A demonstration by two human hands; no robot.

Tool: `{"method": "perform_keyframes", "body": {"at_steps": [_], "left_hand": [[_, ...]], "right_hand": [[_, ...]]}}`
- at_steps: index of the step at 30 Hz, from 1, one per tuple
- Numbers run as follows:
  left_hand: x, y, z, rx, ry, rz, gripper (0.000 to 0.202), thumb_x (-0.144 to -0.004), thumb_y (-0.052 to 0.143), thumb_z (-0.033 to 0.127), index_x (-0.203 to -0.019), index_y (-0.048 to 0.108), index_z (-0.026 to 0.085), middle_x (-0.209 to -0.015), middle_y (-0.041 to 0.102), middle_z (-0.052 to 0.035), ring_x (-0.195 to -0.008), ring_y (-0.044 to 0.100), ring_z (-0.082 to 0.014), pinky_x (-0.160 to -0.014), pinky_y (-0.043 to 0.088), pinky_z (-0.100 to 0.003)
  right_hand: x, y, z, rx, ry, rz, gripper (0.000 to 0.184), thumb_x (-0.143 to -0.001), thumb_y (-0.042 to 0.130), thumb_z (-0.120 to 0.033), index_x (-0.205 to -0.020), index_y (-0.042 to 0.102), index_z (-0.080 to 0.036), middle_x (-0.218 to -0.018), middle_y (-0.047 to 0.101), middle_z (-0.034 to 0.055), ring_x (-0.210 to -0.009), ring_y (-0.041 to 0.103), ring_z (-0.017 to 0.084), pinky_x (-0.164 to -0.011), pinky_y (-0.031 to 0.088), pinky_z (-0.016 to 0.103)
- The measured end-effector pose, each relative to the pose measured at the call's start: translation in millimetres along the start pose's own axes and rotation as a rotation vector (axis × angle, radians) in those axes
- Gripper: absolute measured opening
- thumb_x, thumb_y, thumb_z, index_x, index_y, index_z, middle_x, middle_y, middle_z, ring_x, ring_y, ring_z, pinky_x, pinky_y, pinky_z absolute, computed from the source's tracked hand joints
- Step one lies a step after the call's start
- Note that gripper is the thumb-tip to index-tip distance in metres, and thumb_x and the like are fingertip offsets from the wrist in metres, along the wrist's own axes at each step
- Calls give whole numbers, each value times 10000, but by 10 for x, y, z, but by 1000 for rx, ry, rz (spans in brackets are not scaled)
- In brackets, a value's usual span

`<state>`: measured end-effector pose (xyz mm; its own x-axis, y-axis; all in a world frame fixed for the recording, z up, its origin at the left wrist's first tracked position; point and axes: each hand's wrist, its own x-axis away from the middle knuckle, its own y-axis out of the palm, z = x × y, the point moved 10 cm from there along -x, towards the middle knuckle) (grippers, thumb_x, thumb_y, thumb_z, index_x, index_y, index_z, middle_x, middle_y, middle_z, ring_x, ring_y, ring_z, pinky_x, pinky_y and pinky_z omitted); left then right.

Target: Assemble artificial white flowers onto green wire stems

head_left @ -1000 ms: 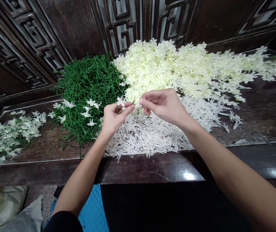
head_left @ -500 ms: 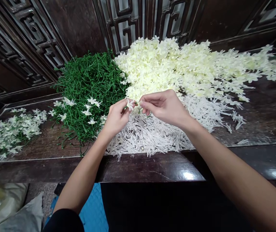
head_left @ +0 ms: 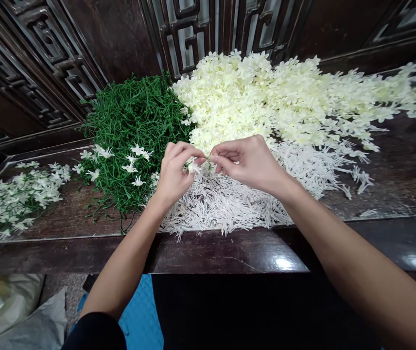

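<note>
My left hand [head_left: 174, 176] is pinched around a small white artificial flower [head_left: 194, 168], its fingers curled over it. My right hand [head_left: 248, 163] meets it fingertip to fingertip, pinched on a thin piece that is too small to name. Both hands hover above a heap of white plastic stamens [head_left: 230, 201]. A mound of green plastic stems [head_left: 135, 126] lies just to the left. Behind the hands spreads a big pile of cream flower petals [head_left: 277, 102].
Assembled flowers on stems [head_left: 14, 199] lie at the far left of the dark wooden bench [head_left: 230, 255]. Carved wooden panels [head_left: 193, 29] rise behind. Plastic bags [head_left: 14, 316] and a blue cloth [head_left: 140, 316] sit below, by my knees.
My left hand turned its fingers over and brought the white flower lower and closer to my right fingertips. The right hand stayed almost still.
</note>
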<state>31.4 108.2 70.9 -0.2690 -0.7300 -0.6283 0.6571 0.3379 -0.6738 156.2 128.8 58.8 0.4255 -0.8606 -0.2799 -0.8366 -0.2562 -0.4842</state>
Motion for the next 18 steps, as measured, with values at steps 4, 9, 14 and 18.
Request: {"method": "perform_keyframes", "body": {"at_steps": [4,9,14,18], "left_hand": [[27,-33,64,-139,62,70,94,-869,622,171,-865,672,251,-1111,631,-66,-989,495,-237,-809,424,-381],[39,1,101,-119,97,22,127,-884,583,142,-897,653,247,-921,691,-29,-933,485,-229,-830,393,-388],[42,21,74,-120,65,-9,120,-838,601,122,-867,642,232,-844,683,-26,-866,465,-229,-781,367,-380],[40,17,83,-116,62,-7,135,-816,613,102,-856,635,228,-812,663,-24,-843,454,-227,-751,351,-366]], "right_hand": [[0,1,4,-28,31,14,137,-880,637,-212,-867,754,-142,-744,738,71,-641,718,188,-587,595,352],[0,15,99,-157,121,9,99,-848,706,-205,-896,724,-120,-769,741,86,-648,732,189,-647,640,366],[-2,52,86,-97,83,-36,106,-897,642,-215,-868,721,-150,-769,748,70,-691,745,180,-662,659,356],[2,87,69,-78,66,-69,139,-903,611,-202,-843,730,-163,-782,746,75,-714,744,192,-686,656,388]]}}
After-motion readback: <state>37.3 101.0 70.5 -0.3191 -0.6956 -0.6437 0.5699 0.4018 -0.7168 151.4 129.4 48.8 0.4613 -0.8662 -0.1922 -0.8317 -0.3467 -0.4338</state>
